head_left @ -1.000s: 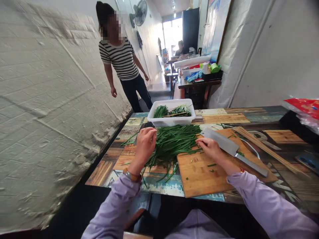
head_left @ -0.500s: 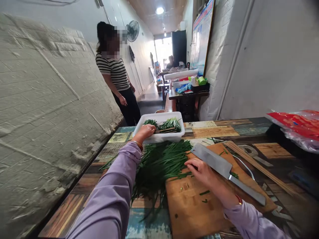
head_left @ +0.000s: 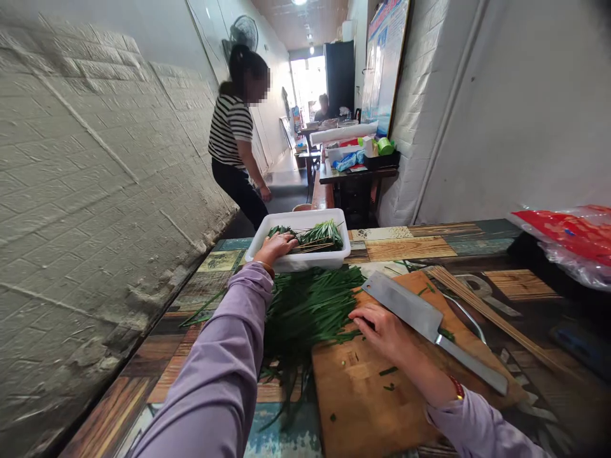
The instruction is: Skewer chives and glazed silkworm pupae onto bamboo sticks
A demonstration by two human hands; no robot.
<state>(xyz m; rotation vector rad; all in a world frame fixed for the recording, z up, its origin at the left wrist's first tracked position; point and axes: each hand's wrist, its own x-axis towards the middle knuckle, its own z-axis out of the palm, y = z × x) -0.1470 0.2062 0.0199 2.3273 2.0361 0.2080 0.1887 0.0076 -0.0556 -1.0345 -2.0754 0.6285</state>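
Observation:
My left hand (head_left: 275,247) reaches into a white plastic tub (head_left: 310,259). Its fingers are stretched out, resting on the cut chives (head_left: 324,234) and thin skewers (head_left: 312,245) inside; it does not grip them. My right hand (head_left: 379,326) hovers over or rests on the wooden cutting board (head_left: 372,401), loosely bent, thumb and forefinger apart, with nothing visible in it. Its fingertips are by the ends of a big pile of long green chives (head_left: 310,312). Beyond that hand a cleaver (head_left: 405,305) lies flat on the board, handle toward the lower right.
A bundle of wooden skewers (head_left: 491,315) lies right of the board on the patchwork-patterned table (head_left: 405,250). Red-and-clear plastic packaging (head_left: 568,238) is at the far right. A person in a striped top (head_left: 233,130) stands beyond the table by the left wall. Another cluttered table (head_left: 358,170) stands behind.
My left hand has flattened over the chives in the tub. My right hand has barely moved. The person in the striped top has stepped to the right and leans forward.

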